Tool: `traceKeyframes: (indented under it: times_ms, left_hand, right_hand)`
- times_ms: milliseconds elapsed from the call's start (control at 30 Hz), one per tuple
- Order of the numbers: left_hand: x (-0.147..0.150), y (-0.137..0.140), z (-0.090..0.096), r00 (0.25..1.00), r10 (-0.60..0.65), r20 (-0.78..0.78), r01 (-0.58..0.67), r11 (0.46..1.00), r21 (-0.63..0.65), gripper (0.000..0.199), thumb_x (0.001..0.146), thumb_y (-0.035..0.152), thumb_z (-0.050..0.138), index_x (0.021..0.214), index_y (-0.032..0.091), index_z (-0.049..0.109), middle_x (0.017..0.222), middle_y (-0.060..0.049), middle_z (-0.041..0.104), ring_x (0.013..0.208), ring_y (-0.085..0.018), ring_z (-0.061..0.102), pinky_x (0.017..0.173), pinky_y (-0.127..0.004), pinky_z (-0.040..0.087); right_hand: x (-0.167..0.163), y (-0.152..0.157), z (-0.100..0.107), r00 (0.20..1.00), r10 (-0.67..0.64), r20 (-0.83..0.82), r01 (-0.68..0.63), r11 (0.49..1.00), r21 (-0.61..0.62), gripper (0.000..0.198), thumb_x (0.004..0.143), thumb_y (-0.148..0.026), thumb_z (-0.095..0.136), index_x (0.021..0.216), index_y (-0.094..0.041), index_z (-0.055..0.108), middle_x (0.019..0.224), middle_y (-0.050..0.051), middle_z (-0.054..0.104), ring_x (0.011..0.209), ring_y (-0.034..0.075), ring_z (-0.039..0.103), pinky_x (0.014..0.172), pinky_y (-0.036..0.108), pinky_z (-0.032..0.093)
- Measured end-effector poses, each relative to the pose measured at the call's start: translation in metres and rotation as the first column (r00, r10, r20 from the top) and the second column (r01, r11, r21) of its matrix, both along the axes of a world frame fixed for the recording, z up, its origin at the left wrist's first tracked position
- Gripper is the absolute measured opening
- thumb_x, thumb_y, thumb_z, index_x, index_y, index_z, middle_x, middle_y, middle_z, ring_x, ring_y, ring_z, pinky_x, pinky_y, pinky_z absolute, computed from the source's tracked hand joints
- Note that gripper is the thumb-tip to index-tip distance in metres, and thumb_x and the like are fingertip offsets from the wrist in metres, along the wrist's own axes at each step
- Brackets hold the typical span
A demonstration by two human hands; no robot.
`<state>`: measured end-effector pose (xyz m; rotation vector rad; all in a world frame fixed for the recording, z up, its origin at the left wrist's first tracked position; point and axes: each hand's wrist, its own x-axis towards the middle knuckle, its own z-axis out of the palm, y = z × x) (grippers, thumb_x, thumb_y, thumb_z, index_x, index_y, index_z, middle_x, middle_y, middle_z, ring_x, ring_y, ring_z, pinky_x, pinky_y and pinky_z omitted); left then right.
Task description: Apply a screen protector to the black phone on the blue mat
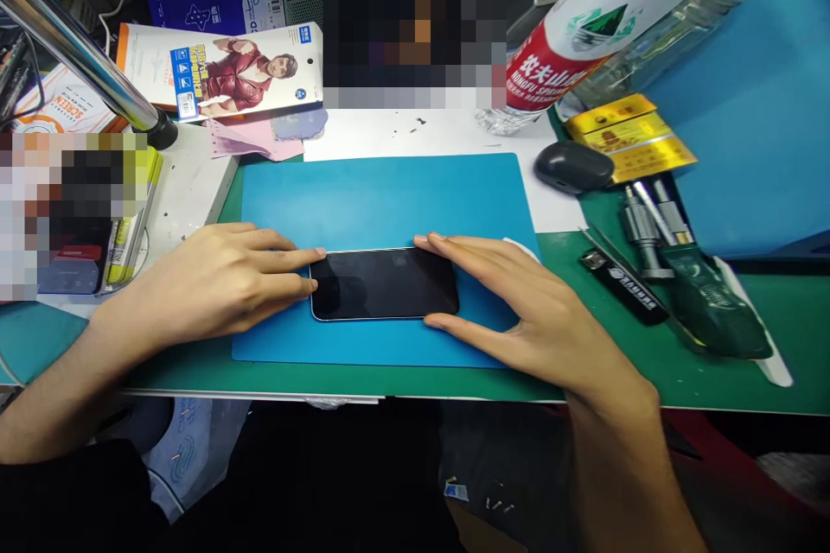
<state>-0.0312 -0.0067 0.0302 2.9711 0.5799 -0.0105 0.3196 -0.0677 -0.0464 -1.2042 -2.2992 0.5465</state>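
A smartphone [384, 285] with a dark screen lies flat on a light blue mat [382, 190]. From the left, my left hand [237, 276] reaches in with fingers stretched out and apart, two fingertips touching the phone's left end; its thumb is hidden. Around the right end, my right hand [519, 302] spans the phone, fingertips at the far edge and thumb at the near edge.
On the right stand a water bottle [558, 52], a dark earbud-like case [574, 167], a yellow pack [632, 138] and a green-handled tool [717, 302]. A boxed product [252, 73] and a metal lamp pole [84, 47] occupy the back left.
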Motion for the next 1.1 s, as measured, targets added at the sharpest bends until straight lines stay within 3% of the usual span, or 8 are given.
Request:
traceKeyframes:
  times_ms: [367,667,967,1100]
  left_hand:
    - [-0.001,0.003,-0.002,1.000,-0.005,0.028,0.005,1.000,-0.020,0.036,0.114,0.027,0.045,0.125,0.024,0.079,0.145,-0.006,0.073,0.116,-0.025,0.077,0.095,-0.039,0.061]
    - [0.002,0.001,-0.002,0.998,-0.041,0.044,0.037,0.997,0.072,0.039,0.116,0.025,0.039,0.120,0.020,0.078,0.142,-0.008,0.075,0.109,-0.026,0.078,0.085,-0.039,0.059]
    - [0.009,-0.004,-0.011,1.000,0.018,0.024,-0.022,0.986,0.163,0.031,0.114,0.024,0.043,0.113,0.020,0.074,0.133,-0.009,0.076,0.095,-0.020,0.075,0.077,-0.032,0.055]
    - [0.012,-0.004,-0.021,0.995,0.050,0.085,-0.066,0.977,0.201,0.026,0.114,0.027,0.047,0.113,0.022,0.073,0.123,-0.008,0.076,0.087,-0.020,0.072,0.071,-0.033,0.053]
  right_hand:
    - [0.003,-0.002,0.002,1.000,-0.013,0.009,0.014,0.998,-0.064,0.078,0.102,-0.041,0.071,0.169,-0.042,0.032,0.164,0.004,0.058,0.148,0.032,0.059,0.124,0.060,0.048]
    - [0.005,-0.003,0.004,0.999,-0.024,0.041,0.029,0.992,-0.122,0.074,0.104,-0.042,0.065,0.169,-0.044,0.029,0.167,0.002,0.054,0.150,0.032,0.057,0.126,0.067,0.044]
    - [0.004,-0.004,0.000,0.998,-0.038,0.049,0.045,0.988,-0.145,0.072,0.105,-0.044,0.064,0.169,-0.046,0.030,0.167,0.001,0.054,0.151,0.032,0.056,0.126,0.067,0.042]
    - [0.003,-0.004,0.001,0.998,-0.041,0.040,0.047,0.987,-0.154,0.071,0.105,-0.045,0.063,0.168,-0.046,0.030,0.168,0.000,0.053,0.153,0.030,0.054,0.128,0.065,0.041]
